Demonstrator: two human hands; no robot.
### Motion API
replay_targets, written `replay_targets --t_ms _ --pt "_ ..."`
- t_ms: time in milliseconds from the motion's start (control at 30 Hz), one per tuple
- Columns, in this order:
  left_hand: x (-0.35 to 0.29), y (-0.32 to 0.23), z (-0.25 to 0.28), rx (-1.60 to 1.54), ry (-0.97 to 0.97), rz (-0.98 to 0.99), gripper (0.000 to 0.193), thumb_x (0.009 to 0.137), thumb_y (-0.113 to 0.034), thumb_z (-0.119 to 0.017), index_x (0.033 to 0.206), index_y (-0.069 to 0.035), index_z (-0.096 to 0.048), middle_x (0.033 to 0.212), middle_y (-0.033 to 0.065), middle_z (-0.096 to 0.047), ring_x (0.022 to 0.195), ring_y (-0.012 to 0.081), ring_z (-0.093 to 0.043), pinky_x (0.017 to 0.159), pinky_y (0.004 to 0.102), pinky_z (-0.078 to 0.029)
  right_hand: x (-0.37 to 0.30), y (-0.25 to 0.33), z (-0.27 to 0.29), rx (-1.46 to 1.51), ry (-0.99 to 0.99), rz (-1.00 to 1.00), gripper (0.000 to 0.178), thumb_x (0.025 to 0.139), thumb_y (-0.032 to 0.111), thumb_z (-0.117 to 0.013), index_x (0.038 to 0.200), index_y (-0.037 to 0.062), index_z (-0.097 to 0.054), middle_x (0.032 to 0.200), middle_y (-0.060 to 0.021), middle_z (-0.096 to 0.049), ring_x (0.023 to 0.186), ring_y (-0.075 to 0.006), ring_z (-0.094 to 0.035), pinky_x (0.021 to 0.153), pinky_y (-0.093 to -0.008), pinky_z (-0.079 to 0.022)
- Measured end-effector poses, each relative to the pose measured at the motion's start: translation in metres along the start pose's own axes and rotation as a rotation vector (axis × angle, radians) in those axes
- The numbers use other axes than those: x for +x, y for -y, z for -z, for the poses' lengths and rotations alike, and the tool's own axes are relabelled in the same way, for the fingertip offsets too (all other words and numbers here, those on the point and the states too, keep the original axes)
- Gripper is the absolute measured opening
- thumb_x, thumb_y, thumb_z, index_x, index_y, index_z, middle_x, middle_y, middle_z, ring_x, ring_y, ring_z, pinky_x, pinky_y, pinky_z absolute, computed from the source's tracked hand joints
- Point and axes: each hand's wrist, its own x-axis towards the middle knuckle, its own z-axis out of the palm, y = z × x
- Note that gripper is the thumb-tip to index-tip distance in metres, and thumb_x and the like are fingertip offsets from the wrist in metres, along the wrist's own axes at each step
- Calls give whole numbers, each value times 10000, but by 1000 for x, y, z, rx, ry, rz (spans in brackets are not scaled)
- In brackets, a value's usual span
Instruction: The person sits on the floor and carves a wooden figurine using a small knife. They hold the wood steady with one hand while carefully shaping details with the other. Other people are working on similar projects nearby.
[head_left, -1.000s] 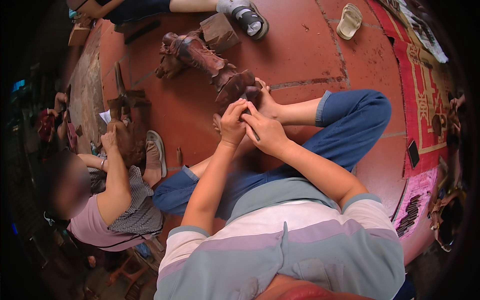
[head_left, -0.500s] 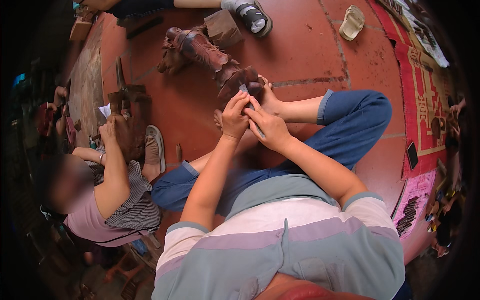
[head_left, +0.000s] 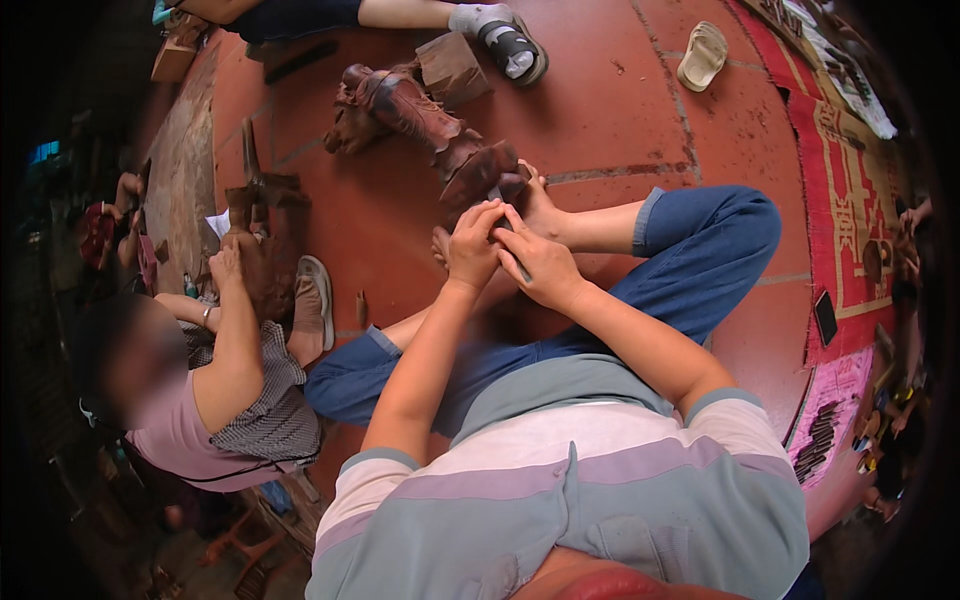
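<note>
A dark reddish-brown carved wooden statue [head_left: 410, 105] lies on the floor in front of me, its broad base end [head_left: 480, 172] toward me, between my bare feet. My left hand [head_left: 474, 245] is closed near the front of a slim metal chisel [head_left: 507, 222], fingertips close to the statue's base. My right hand [head_left: 545, 268] grips the same chisel from the right, its rear end showing under the fingers. The blade points away from me at the base; fingers partly hide it, and I cannot tell if it touches the wood.
A wood block [head_left: 452, 68] props the statue's far part. On the left a person [head_left: 235, 375] sits holding another wooden piece [head_left: 262, 240]. A sandalled foot [head_left: 512, 45] is beyond the block. Right lie a loose sandal [head_left: 703, 56], red mat [head_left: 830, 200], phone [head_left: 825, 318] and several tools [head_left: 818, 440].
Both hands have drawn back slightly toward me with the chisel, so its blade sits lower at the base's near edge. The view has shifted a little.
</note>
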Motion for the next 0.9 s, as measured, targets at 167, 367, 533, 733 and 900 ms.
replay_targets --t_ms 167,367,533,733,900 --pt "28 2 20 -4 -137 0 316 751 -37 -714 1066 -44 -689 1121 124 -689 1091 281 -657 917 363 -544 28 5 -12 30 -158 124 290 899 192 -611 1159 64 -610 1391 -245 -501 923 -353 -676 768 -390 -555" --pt "9 6 1 -68 -165 41 255 771 2 -712 1024 -37 -723 1090 128 -706 1066 268 -677 914 356 -554 14 4 -12 57 -3 3 298 883 118 -589 1170 38 -606 1430 -252 -457 935 -375 -671 787 -415 -551" --pt "12 1 7 -111 -119 67 232 779 -21 -713 1010 -42 -721 1055 127 -713 995 255 -695 850 324 -552 16 14 -10 42 -56 -29 262 876 123 -599 1127 58 -638 1391 -246 -500 974 -379 -663 794 -412 -549" --pt "16 9 -1 -100 -217 92 277 753 0 -683 1026 -34 -708 1086 137 -691 1053 308 -663 921 371 -540 21 1 -15 144 -59 5 291 904 147 -583 1180 61 -617 1437 -229 -459 949 -369 -672 778 -407 -555" --pt "7 -5 1 -32 -60 63 297 733 0 -718 1025 -52 -718 1048 138 -707 1027 290 -681 859 363 -550 3 -2 -5 109 -4 -54 296 904 149 -586 1186 64 -617 1401 -242 -494 962 -362 -676 803 -396 -554"
